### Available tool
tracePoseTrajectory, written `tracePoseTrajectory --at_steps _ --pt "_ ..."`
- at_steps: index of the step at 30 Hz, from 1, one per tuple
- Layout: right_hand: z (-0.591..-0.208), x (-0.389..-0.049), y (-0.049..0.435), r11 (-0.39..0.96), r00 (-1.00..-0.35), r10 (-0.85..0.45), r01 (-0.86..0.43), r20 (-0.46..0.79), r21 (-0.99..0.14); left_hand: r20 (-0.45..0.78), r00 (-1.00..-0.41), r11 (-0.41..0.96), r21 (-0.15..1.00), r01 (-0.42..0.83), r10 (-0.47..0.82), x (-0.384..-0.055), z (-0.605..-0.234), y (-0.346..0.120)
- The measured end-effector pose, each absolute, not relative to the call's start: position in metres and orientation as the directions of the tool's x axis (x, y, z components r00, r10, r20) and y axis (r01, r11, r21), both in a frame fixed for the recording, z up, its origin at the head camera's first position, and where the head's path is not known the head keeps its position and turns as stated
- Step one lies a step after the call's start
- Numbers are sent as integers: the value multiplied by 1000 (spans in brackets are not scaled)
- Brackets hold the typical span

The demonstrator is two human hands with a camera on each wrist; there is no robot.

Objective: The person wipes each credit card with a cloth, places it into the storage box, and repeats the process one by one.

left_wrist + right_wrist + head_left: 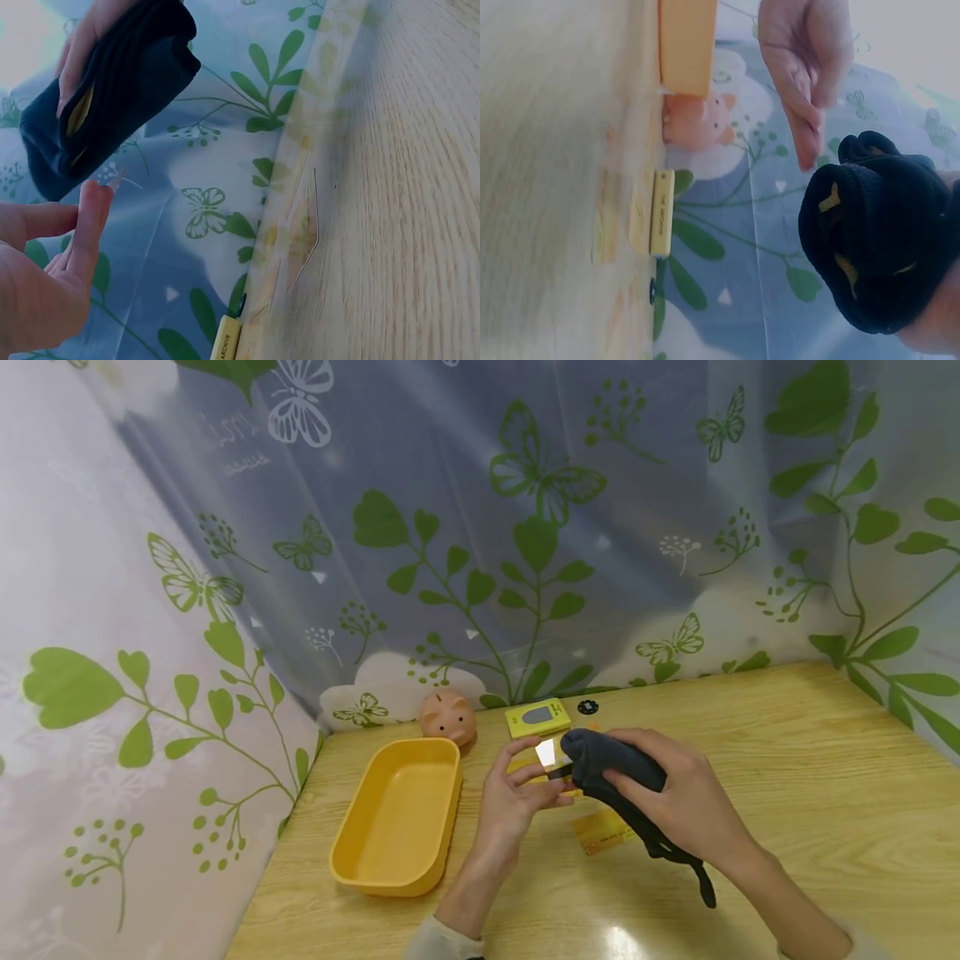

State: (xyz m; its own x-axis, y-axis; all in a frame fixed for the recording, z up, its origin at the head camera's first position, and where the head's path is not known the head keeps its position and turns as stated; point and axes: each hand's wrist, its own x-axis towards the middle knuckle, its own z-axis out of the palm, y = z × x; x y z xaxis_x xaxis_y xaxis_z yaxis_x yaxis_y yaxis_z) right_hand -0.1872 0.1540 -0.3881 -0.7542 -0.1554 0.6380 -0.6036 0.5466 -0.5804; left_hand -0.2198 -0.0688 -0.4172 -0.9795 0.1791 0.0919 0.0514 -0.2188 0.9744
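Note:
My right hand point(678, 793) grips a dark navy cloth bundle point(611, 760), fingers over its top and thumb on its near side. A thin black strap point(705, 885) dangles from its lower end. Yellow patches show between the dark folds of the cloth bundle point(877, 240) in the right wrist view. Close beside its end is my left hand point(510, 802), fingers extended. In the left wrist view, the thumb of the left hand point(52, 277) meets the fingers just below the cloth bundle point(112, 97). A small pale tip shows past those fingertips.
A yellow-orange bin point(337, 852) stands at the left, with a pink piggy bank point(447, 718) behind it. Toward the back lie a yellow box point(537, 717) and a black round disc point(588, 707). A yellow-orange printed card point(600, 832) lies under the hands on the wooden table point(825, 760).

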Motion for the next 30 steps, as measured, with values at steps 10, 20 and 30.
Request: tracePoseTrajectory --at_steps 10,20,30 --pt "-396 -183 137 525 -779 -205 -599 593 -605 111 -964 -149 986 76 240 -216 -422 -64" --pt "-396 -184 137 538 -786 -200 -587 585 -605 159 -949 -115 985 132 273 -213 -422 -63" --pt "-395 -186 143 554 -790 -187 -576 584 -601 146 -956 -140 984 113 253 -214 -422 -61"
